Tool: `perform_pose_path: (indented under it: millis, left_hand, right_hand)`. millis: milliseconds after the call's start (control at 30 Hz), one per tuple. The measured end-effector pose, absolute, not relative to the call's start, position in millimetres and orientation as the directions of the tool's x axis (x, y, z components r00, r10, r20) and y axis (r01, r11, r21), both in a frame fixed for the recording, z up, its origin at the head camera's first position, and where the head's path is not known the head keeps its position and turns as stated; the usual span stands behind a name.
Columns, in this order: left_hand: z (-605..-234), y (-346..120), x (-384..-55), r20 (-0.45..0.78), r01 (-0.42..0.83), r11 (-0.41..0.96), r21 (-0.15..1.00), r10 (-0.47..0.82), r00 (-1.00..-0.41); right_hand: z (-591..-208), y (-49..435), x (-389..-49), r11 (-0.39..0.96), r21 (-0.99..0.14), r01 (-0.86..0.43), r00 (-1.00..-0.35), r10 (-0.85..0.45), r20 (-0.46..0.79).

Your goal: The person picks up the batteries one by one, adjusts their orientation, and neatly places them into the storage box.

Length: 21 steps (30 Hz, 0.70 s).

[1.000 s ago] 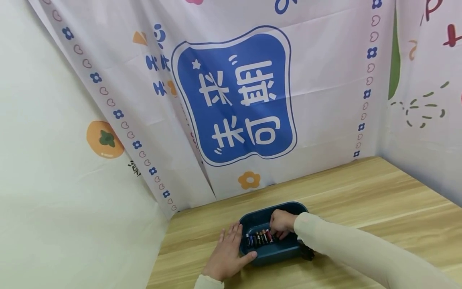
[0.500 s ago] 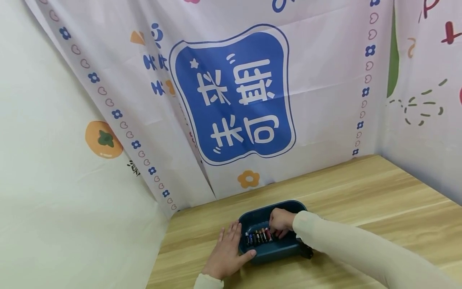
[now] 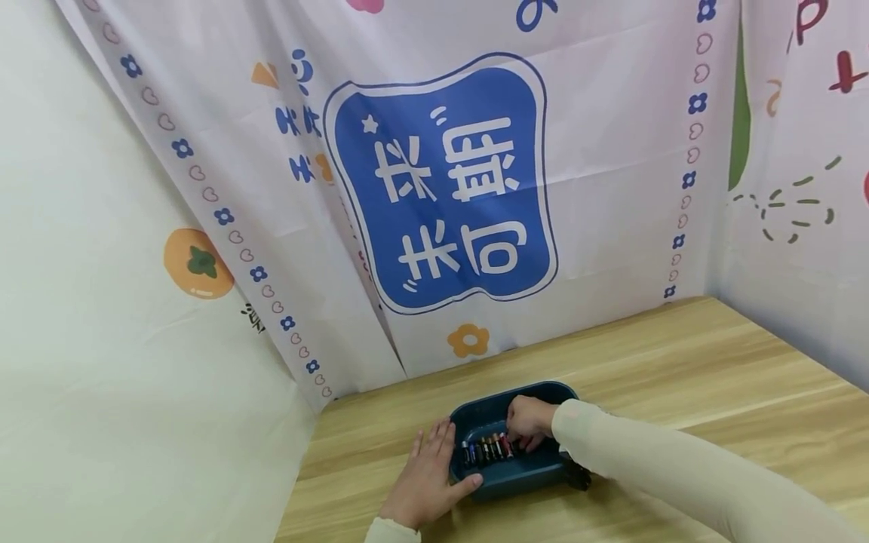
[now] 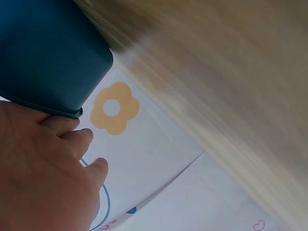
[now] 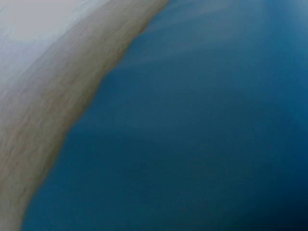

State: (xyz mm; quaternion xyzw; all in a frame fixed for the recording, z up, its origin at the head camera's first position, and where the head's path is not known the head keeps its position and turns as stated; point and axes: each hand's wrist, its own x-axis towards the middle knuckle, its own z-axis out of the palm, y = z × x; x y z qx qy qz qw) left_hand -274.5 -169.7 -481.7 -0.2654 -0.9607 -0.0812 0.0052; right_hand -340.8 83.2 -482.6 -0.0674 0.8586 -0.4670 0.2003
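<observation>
A dark blue-green plastic bin (image 3: 516, 483) stands on the wooden table. Several small batteries (image 3: 486, 449) lie side by side in a row on its floor, toward the left. My left hand (image 3: 426, 477) rests spread along the bin's left end, thumb at the front rim; in the left wrist view its fingers lie against the rim. Reaching inside from the right, my right hand (image 3: 531, 419) has its fingers curled down at the right end of the row, pinching a dark battery that the fingers mostly hide. The bin's wall (image 5: 183, 125) fills most of the right wrist view.
The wooden table (image 3: 679, 362) reaches back to a white printed cloth (image 3: 611, 249) hung behind it. More cloth hangs at both sides. A black object (image 3: 577, 475) sits under the right wrist at the bin's right front corner.
The head view shifts slightly. Both hands, the bin and the row of batteries stay essentially where they were.
</observation>
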Motion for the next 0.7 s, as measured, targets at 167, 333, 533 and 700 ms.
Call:
perform_pose_path:
  millis: [167,333,533,700]
  left_hand:
    - [-482,-167,-279,0.056,0.525,0.833,0.174,0.524,-0.850]
    - [-481,-171,-279,0.050,0.535,0.824,0.187,0.536,-0.843]
    - [-473,-182,-281,0.063,0.534,0.830,0.159,0.531,-0.845]
    - [-467,-187,-286,0.059,0.527,0.834,0.162,0.525,-0.849]
  right_hand:
    - [-477,91,-339,0.556,-0.830,0.055,-0.911,-0.313,-0.270]
    - [-469,100,-333,0.531,-0.846,0.056,-0.914,-0.314,-0.258]
    - [-450,107,-332,0.423,-0.905,0.040,-0.912,-0.354,-0.205]
    - [-426,122,-330,0.374,-0.927,0.021,-0.923,-0.350,-0.162]
